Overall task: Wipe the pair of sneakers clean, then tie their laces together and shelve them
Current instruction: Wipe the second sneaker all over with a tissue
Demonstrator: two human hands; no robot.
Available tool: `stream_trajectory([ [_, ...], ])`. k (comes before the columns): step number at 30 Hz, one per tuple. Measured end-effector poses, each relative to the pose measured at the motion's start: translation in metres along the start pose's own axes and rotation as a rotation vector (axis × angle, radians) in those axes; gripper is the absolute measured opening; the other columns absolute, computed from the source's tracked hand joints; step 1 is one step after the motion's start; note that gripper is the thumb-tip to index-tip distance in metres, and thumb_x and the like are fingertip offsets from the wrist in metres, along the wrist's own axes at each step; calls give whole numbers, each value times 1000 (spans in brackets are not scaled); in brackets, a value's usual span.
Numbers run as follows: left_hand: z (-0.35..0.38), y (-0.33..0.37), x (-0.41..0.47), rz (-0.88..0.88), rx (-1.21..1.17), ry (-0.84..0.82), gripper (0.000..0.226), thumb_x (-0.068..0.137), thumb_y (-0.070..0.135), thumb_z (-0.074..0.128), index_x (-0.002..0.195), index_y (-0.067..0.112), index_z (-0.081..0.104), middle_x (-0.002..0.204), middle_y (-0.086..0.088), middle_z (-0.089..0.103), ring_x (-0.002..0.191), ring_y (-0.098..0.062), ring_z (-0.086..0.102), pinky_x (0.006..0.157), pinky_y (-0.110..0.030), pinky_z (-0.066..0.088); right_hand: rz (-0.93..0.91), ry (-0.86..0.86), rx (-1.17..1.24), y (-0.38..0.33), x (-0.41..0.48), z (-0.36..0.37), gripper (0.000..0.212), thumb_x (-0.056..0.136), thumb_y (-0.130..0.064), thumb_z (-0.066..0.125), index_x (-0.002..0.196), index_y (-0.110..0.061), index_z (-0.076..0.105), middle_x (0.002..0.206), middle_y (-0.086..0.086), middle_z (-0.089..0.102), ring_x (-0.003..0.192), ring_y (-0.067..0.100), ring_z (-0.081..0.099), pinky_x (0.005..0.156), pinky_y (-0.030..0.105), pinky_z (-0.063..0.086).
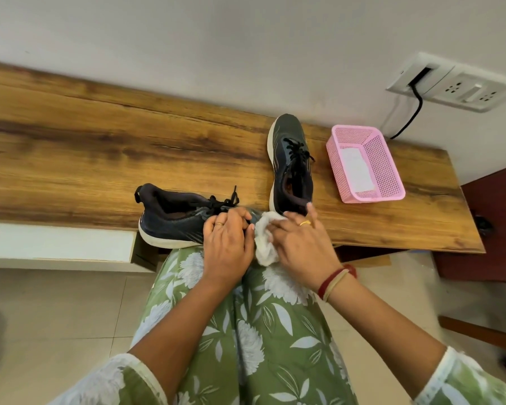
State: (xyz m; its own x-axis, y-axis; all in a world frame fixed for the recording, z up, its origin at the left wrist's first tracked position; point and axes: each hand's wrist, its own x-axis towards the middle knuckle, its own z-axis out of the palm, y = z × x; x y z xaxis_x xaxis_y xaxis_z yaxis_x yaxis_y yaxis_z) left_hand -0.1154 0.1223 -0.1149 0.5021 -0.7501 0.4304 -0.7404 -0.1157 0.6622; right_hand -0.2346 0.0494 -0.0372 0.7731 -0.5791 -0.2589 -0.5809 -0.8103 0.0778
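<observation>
I see the wooden desk [100, 135] against the wall, carrying a pink basket [389, 168] at its right end. One sneaker [292, 159] stands beside the basket, toe toward the wall; the near sneaker [173, 220] lies sideways at the desk's front edge. My left hand [227, 247] has its grip clenched on that shoe's toe, my right hand [301, 247] presses a white cloth [265, 244] against it.
</observation>
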Motion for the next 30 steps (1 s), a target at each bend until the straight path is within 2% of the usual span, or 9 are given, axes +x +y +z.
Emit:
stream_trajectory([
  [4, -1, 1, 0, -2, 1, -7, 13, 87, 23, 48, 97, 19, 40, 76, 5, 60, 71, -15, 59, 81, -24, 26, 19, 10, -16, -8, -2, 7, 37, 91, -32, 41, 116, -20, 64, 117, -4, 66, 119, 21, 53, 113, 49, 0],
  [9, -2, 1, 0, 7, -7, -8, 11, 88, 22, 48, 97, 19, 40, 77, 5, 60, 71, -15, 59, 82, -24, 27, 61, 8, -21, 6, 2, 0, 42, 98, -34, 28, 133, -24, 49, 139, -7, 49, 135, 19, 33, 113, 48, -10],
  [13, -1, 1, 0, -3, -7, -9, 14, 86, 22, 49, 97, 20, 40, 78, 6, 59, 72, -14, 58, 81, -23, 26, -37, 24, 100, -6, -1, 5, 41, 99, -33, 30, 130, -20, 53, 135, -3, 54, 133, 18, 37, 115, 42, -5],
  [16, -1, 0, 0, -1, -7, -11, 13, 87, 22, 49, 97, 20, 40, 78, 5, 60, 72, -13, 57, 81, -25, 26, 20, 28, 35, 2, 3, 3, 44, 98, -32, 25, 131, -21, 52, 138, -4, 51, 134, 18, 35, 115, 42, -3],
  [21, 0, 0, -1, 3, -8, 4, 13, 87, 22, 49, 97, 20, 40, 79, 5, 60, 73, -12, 54, 81, -24, 26, -14, 86, 85, -8, -1, 12, 50, 94, -33, 25, 121, -15, 62, 120, 0, 64, 119, 20, 51, 114, 38, 3],
  [24, 0, -1, -1, 9, 7, -3, 13, 88, 22, 49, 96, 19, 41, 79, 4, 60, 72, -14, 58, 80, -27, 28, 45, 89, 84, -4, 0, 11, 44, 94, -30, 31, 124, -14, 59, 126, 1, 61, 121, 21, 48, 114, 37, 3],
  [27, -1, -1, -1, -6, -3, -27, 16, 86, 20, 52, 96, 21, 40, 78, 6, 61, 76, -13, 56, 79, -24, 24, -22, 128, 364, -17, -7, 14, 39, 94, -30, 35, 115, -14, 64, 115, 2, 65, 114, 17, 51, 115, 34, 8],
  [29, -2, 0, 0, -28, -15, -38, 20, 86, 17, 56, 96, 22, 39, 80, 6, 61, 77, -13, 55, 78, -21, 21, 95, 82, 840, -15, -19, 4, 38, 96, -34, 39, 104, -12, 68, 105, 4, 68, 101, 16, 58, 111, 31, 23],
  [30, -3, 0, 1, -33, -9, -44, 20, 87, 17, 56, 97, 21, 40, 80, 5, 60, 76, -14, 56, 78, -21, 21, 218, 94, 1142, -10, -25, -3, 35, 98, -34, 41, 97, -11, 68, 97, 5, 68, 91, 17, 61, 100, 28, 39],
])
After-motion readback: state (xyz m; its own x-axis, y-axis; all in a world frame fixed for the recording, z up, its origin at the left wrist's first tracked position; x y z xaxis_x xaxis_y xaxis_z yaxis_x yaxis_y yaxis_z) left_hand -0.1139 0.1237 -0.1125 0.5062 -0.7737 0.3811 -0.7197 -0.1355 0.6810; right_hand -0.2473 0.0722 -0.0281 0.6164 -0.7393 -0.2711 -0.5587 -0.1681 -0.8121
